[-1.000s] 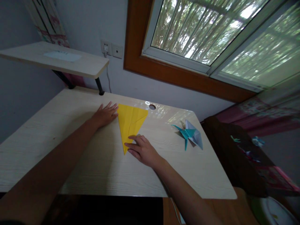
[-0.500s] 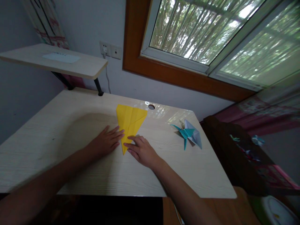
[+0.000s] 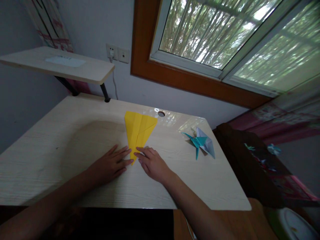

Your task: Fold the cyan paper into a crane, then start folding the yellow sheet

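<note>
A folded sheet of yellow paper (image 3: 138, 128) lies flat on the pale wooden desk (image 3: 162, 196), its narrow tip towards me and its wide end away. Crease lines run along its length. My left hand (image 3: 112, 164) rests with fingers spread at the paper's left edge, its fingertips touching near the tip. On the other side my right hand (image 3: 152, 162) presses the lower part of the paper with its fingertips, fingers stretched and slightly bent. Both hands partly cover the paper's lower end.
Towards the desk's right edge sit a teal folded paper figure (image 3: 198, 142) and a grey-white one (image 3: 208, 145), touching each other. A raised shelf (image 3: 97, 71) holding a white sheet (image 3: 65, 61) stands at the back left. A round hole (image 3: 161, 114) lies near the back edge.
My left hand has slid down along the paper's edge towards its tip. My right hand has shifted only slightly, and the paper has barely moved.
</note>
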The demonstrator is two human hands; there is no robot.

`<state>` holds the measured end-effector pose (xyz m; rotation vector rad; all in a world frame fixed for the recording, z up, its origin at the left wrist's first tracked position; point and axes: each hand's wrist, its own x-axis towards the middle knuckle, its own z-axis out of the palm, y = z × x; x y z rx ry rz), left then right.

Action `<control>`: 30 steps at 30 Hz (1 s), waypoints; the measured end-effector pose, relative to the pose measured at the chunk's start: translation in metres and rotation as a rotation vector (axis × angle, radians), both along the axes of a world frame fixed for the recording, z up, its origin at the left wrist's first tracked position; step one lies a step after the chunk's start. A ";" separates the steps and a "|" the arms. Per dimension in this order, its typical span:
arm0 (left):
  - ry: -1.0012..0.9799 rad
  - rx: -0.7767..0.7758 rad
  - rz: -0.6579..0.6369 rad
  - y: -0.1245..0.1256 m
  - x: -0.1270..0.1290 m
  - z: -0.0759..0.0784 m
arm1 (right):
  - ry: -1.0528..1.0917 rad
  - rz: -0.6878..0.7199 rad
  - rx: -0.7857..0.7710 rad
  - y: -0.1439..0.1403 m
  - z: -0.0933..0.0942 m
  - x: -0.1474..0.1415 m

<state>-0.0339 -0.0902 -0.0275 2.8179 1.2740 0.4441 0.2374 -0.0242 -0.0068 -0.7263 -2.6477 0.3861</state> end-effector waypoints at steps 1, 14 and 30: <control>0.000 -0.001 -0.011 0.001 -0.001 0.001 | 0.007 -0.001 -0.001 -0.001 -0.001 0.000; -0.128 -0.048 -0.123 0.006 -0.006 0.008 | 0.045 -0.064 -0.001 0.012 0.004 0.020; -0.144 -0.051 -0.196 0.075 0.002 0.007 | 0.064 -0.093 -0.001 0.020 0.000 0.023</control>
